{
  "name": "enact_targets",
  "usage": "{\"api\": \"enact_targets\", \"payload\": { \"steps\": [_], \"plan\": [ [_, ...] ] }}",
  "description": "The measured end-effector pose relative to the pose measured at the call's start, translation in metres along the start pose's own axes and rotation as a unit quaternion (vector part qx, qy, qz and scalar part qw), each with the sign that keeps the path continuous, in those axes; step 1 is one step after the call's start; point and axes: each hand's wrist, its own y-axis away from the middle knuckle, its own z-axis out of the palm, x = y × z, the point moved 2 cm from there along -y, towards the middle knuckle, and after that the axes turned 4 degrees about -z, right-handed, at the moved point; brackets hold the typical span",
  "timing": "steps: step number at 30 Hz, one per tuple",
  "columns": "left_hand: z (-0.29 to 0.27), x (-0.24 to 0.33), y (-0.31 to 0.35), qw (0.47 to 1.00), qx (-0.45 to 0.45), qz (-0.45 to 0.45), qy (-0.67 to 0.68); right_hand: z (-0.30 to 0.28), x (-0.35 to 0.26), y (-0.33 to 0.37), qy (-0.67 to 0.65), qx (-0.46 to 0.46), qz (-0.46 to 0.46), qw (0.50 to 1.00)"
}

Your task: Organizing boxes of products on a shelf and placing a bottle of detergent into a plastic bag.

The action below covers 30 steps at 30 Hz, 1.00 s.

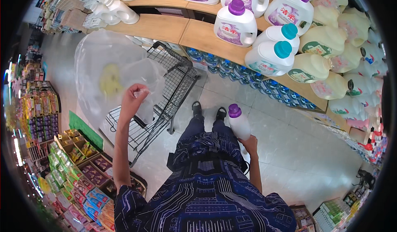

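Note:
My left hand (pixel 137 95) is raised over the shopping cart, its fingers pinched on a large clear plastic bag (pixel 93 58). Through the film shows a blurred yellow-green thing (pixel 111 80), whose kind I cannot make out. Low at my right side, my right hand (pixel 249 144) grips a white laundry detergent bottle (pixel 240 126) with a purple cap; the bottle hangs roughly upright beside my leg. The wire shopping cart (pixel 173 95) stands ahead to the left, partly hidden behind the bag.
Wooden shelves (pixel 163 27) ahead hold white detergent bottles (pixel 235 23) with purple or teal caps. Cream-coloured jugs (pixel 324 40) are stacked at the right. Blue bottles (pixel 248 76) stand beneath the shelf. Packaged snacks (pixel 82 176) fill a display at the lower left.

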Motion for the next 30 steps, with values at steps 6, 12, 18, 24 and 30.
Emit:
{"api": "enact_targets", "payload": {
  "steps": [6, 12, 18, 24, 30],
  "plan": [
    [-0.028, 0.078, 0.02, 0.992, -0.041, -0.022, 0.118, -0.022, -0.007, 0.009, -0.025, 0.026, 0.003, 0.999],
    [-0.043, 0.096, -0.012, 0.988, 0.073, 0.085, -0.109, -0.077, -0.058, 0.014, -0.095, 0.019, -0.024, 0.995],
    [-0.013, 0.122, -0.053, 0.967, 0.029, 0.17, -0.186, -0.141, -0.145, 0.033, -0.154, 0.063, -0.155, 0.974],
    [-0.005, 0.166, -0.052, 0.97, -0.015, 0.2, -0.135, -0.197, -0.222, 0.054, -0.309, 0.092, -0.259, 0.91],
    [0.008, 0.198, -0.039, 0.977, -0.059, 0.191, -0.074, -0.227, -0.263, 0.069, -0.452, 0.081, -0.332, 0.824]
  ]
}}
